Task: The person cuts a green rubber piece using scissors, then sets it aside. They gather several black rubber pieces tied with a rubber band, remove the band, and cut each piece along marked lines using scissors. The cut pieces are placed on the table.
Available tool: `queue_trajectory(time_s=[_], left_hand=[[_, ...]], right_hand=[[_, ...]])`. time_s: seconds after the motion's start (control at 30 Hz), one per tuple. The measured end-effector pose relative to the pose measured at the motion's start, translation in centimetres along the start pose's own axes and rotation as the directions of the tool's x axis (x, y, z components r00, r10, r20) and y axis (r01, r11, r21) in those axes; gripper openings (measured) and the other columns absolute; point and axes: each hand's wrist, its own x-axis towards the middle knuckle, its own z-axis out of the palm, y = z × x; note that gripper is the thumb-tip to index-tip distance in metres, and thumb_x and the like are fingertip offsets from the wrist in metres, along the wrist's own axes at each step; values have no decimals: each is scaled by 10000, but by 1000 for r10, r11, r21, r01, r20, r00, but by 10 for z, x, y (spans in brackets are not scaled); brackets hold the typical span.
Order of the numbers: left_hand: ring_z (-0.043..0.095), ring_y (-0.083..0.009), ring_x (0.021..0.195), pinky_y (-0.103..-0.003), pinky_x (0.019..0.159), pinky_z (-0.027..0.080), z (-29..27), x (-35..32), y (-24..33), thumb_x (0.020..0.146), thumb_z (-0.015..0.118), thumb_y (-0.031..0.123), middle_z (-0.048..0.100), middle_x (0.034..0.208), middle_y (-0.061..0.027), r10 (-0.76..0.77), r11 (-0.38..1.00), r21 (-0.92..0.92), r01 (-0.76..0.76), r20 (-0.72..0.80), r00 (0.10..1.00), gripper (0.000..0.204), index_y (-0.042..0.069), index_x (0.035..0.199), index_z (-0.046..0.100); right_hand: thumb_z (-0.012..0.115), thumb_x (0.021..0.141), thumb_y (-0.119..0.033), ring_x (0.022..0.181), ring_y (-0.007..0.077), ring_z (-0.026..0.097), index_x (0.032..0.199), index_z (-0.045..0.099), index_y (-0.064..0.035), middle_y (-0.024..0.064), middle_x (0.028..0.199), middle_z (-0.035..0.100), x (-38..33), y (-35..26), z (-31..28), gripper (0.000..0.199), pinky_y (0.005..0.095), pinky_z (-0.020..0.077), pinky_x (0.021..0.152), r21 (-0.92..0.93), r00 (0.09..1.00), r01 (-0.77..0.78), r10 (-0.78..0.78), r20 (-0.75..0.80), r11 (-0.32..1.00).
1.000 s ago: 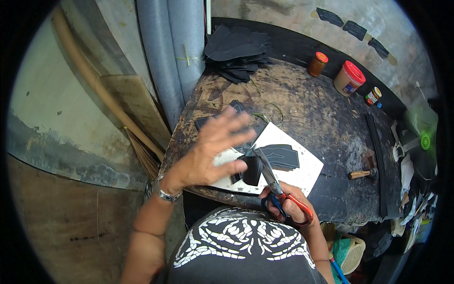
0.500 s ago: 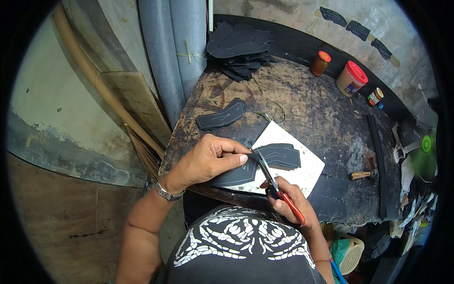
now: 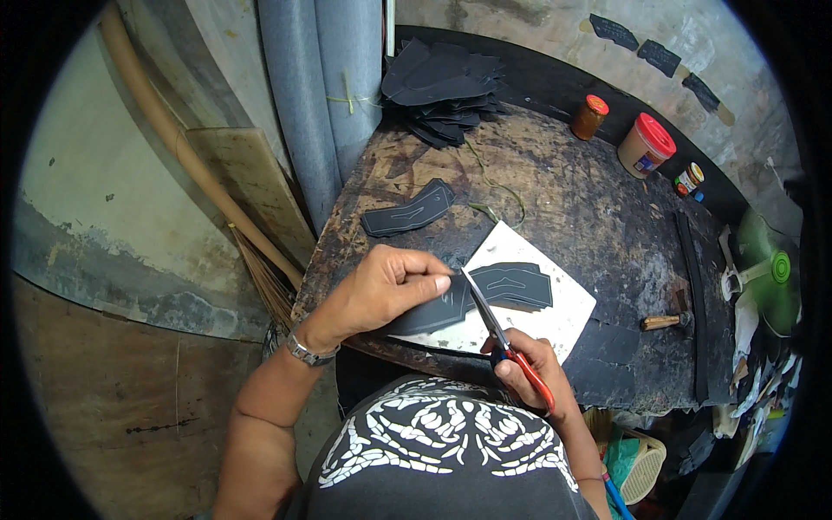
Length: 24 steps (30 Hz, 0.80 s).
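- Plainly, the left hand [image 3: 381,290] is closed in a pinch on a flat black cut-out piece of sheet material [image 3: 431,314], which lies at the near left edge of the white square cutting board [image 3: 555,319].
- The right hand [image 3: 530,368] is wrapped around the red-handled metal scissors [image 3: 501,334]; the blades point up toward the left fingertips [image 3: 439,282].
- Risk: the blade tips sit just beside those fingertips, so a hurried snip could nick them.
- Risk: the sheet is held at one end only and looks floppy; if it sags or twists, the cut could wander off its outline.
- Risk: the board lies close to the near rim of the dark, stained wooden tabletop [image 3: 598,208], so a trimmed scrap could drop over it.
- Count, black pieces: one in the hand, one on the board [image 3: 513,284], one beyond the board [image 3: 409,211], plus a stack [image 3: 446,87] at the far end, too layered to count.
- Count, containers: three, far right of the board, namely an orange-lidded brown jar [image 3: 589,117], a red-lidded white tub [image 3: 646,145] and a small tin [image 3: 689,178].
- Count, other tools: one wooden-handled hammer [image 3: 666,321], right of the board; one pair of scissors.
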Motion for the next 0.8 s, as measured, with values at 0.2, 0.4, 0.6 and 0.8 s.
queue_trajectory(time_s=[0.2, 0.4, 0.6, 0.8], left_hand=[[543, -7, 756, -173, 681, 464, 3, 6, -17, 980, 597, 124, 615, 850, 38, 76, 955, -267, -128, -194, 978, 141, -7, 1034, 598], [614, -42, 750, -184, 681, 503, 18, 1, -20, 965, 577, 42, 681, 877, -39, 19, 913, -390, -121, -256, 966, 111, -14, 1060, 572], [656, -73, 796, -200, 702, 527, 25, 0, -18, 962, 566, 27, 713, 932, -99, 49, 893, -422, -157, -255, 966, 165, -25, 1119, 565], [653, -65, 781, -192, 703, 522, 25, 0, -21, 965, 561, 31, 717, 907, -94, 44, 922, -362, -136, -252, 967, 189, -35, 1143, 564]], right_hand=[[534, 931, -520, 549, 105, 498, 1122, 574, -11, -6, 615, 493, 3, 1, 6, 545, 272, 398, 528, 193, 991, -131, 124, 48, 972], [457, 833, -763, 554, 101, 496, 1156, 543, 15, -7, 646, 488, 12, 2, 14, 847, 255, 419, 529, 165, 997, -79, 75, 30, 983], [480, 848, -737, 527, 101, 501, 1143, 555, 10, -8, 629, 496, 14, 7, 15, 807, 259, 411, 505, 111, 996, -89, 88, 18, 990], [537, 890, -637, 477, 95, 489, 1108, 572, 1, -10, 579, 503, 14, 7, 15, 675, 258, 390, 464, 43, 998, -50, 52, -40, 998]])
